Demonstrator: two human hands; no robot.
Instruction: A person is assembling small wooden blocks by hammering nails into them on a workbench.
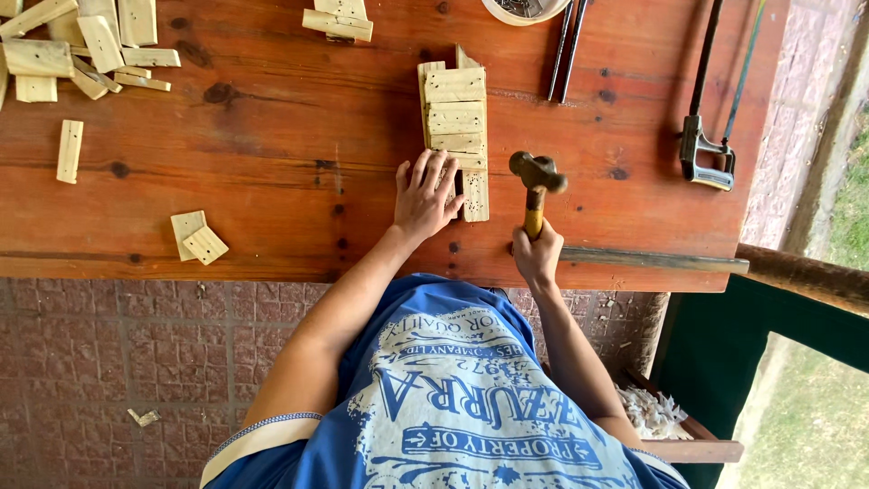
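My left hand (425,195) lies flat, fingers spread, pinning the slatted wooden piece (457,127) to the tabletop (272,136) (so it won't shift); my right hand (537,252) grips the raised hammer (536,177).

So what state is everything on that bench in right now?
Left hand: flat on the slat assembly, pressing.
Right hand: gripping the hammer, head raised.
Hacksaw: lying untouched.
Loose wood blocks: heaped.
Two small blocks: overlapping.
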